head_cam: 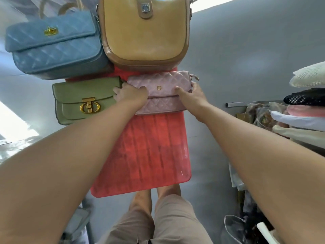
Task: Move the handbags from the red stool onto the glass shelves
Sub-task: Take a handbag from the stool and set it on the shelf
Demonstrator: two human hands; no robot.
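A long red padded stool [146, 152] runs away from me below my arms. At its far end lie several handbags: a pink quilted one [161, 81] with a gold D, an olive green one [77, 101] with a gold clasp to its left, a blue quilted one [54, 44] behind that, and a tan saddle bag [146, 32] at the back. My left hand [131, 95] grips the pink bag's left end, fingers curled over its top. My right hand [190, 95] grips its right end. The glass shelves are not in view.
A rack at the right holds a white woven hat [307, 76], a black net item [306, 98] and folded cloths [297, 120]. Grey floor [228, 67] surrounds the stool. My legs in beige shorts [158, 222] stand at the stool's near end.
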